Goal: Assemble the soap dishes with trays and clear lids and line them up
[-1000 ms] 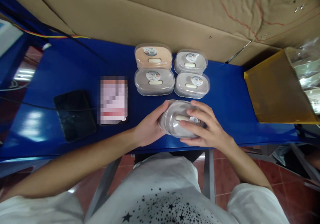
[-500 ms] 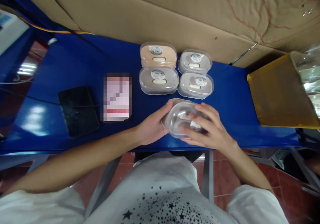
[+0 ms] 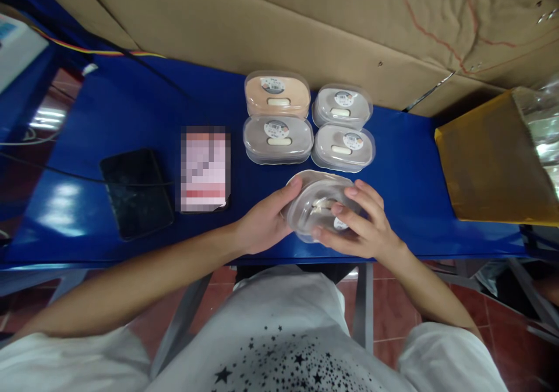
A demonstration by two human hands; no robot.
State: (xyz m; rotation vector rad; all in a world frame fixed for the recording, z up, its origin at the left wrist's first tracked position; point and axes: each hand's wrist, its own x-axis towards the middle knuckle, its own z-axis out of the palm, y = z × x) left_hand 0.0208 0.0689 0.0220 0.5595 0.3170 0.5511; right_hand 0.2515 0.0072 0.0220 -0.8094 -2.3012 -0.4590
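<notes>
Near the front edge of the table, both hands are on a greyish oval plastic container with a clear lid over it. My left hand grips the container's left side, thumb on top near the rim. The fingers of my right hand curve over the right part of the lid, which sits tilted and off-line from the base. A white label shows under those fingers. The underside of the container is hidden.
Behind the hands stand one peach container and several grey ones, such as this grey container, all lidded and labelled. Left are a blurred-out phone-like item and a dark tablet crossed by a cable. A taped cardboard box stands right.
The clear lid has turned and shifted slightly left relative to the base, so more of the container's back rim shows. My right fingers have spread a little.
</notes>
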